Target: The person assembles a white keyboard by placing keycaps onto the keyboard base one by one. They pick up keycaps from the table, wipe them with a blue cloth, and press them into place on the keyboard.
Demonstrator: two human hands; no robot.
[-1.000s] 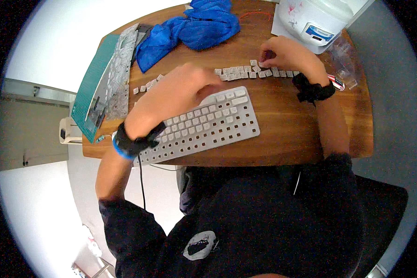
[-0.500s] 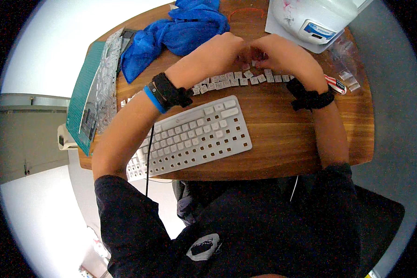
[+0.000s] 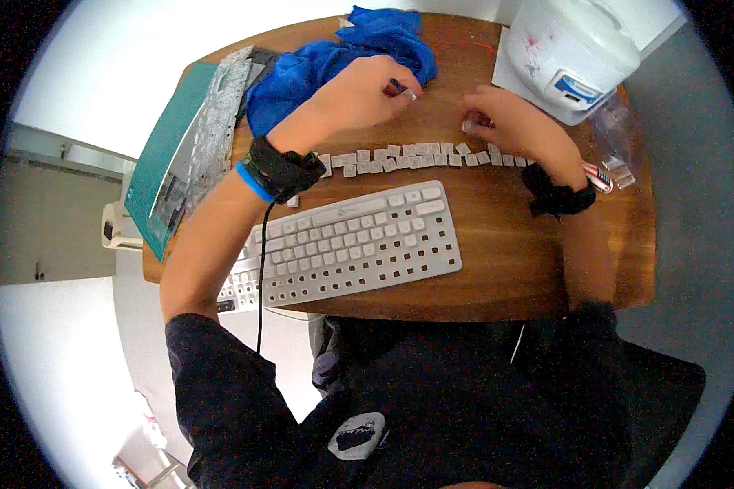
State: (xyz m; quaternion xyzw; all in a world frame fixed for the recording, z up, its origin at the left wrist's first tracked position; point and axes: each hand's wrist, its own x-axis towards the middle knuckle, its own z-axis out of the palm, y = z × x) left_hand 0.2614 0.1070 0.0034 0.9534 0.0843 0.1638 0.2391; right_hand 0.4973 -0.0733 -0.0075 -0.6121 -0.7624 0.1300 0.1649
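Note:
My left hand [image 3: 377, 91] is raised near the blue cloth, its fingers pinched on a small whitish piece that looks like a keycap [image 3: 410, 95]. To the right, my right hand [image 3: 497, 121] hovers over the right part of a row of loose white keycaps [image 3: 420, 155]. Its fingers are curled together, with a pale small keycap [image 3: 470, 126] showing at the fingertips. Nearer me lies a white keyboard [image 3: 359, 244], tilted on the table. Keycaps cover its upper and middle part; dark bare switch squares show along its right and near side.
A blue cloth [image 3: 334, 69] lies at the far left, beside a clear plastic cover [image 3: 220, 122] and a green mat [image 3: 151, 183]. A white appliance [image 3: 575, 53] stands far right, near clear plastic packaging [image 3: 616, 143]. A black cable [image 3: 263, 269] crosses the keyboard's left part.
My hands, together at the far middle before, have moved apart: the left to the left, the right slightly down and right. The whole view has shifted a little.

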